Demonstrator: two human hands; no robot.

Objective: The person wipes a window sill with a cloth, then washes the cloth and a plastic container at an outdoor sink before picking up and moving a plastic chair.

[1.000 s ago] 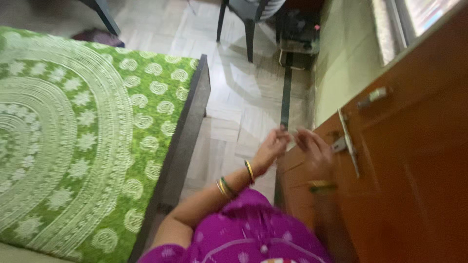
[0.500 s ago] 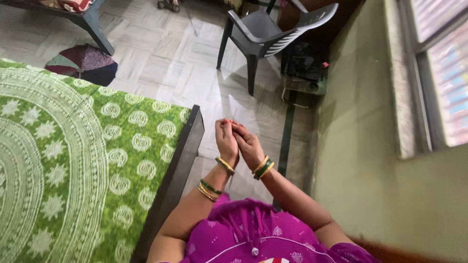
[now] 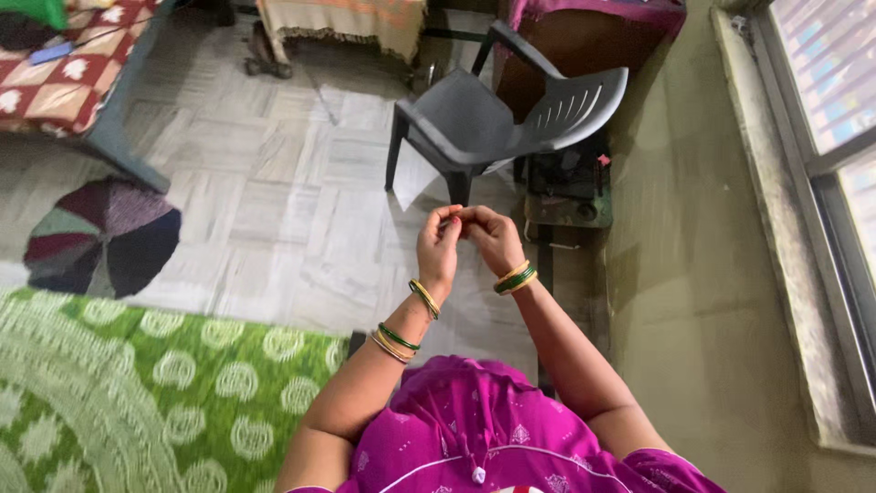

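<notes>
— What sort of room is this, seen from the head camera?

— A tiled floor in pale grey squares, a green patterned bedspread at the lower left, and a round patchwork mat lying on the tiles beyond it. A dark grey plastic chair stands near the greenish wall, with a window on the right.

— And the hands?

— Both are raised in front of the chest, meeting over the floor. The left hand and the right hand touch at the fingertips — thumbs and forefingers pinched together as if working on something very small between them.

— What is it?

— Too small to tell. There is a tiny object at the point where the fingertips meet, mostly covered by the fingers; its colour and shape are not clear.

— So is each grip closed on it?

— The fingers of both hands are curled and pinched at that spot, but which hand actually has it I cannot tell. Held up close like this, the join sits right under the person's gaze, which suits fine finger work.

— Anything on the wrists?

— Gold and green bangles on the right wrist, more on the left forearm — and a magenta garment below.
</notes>
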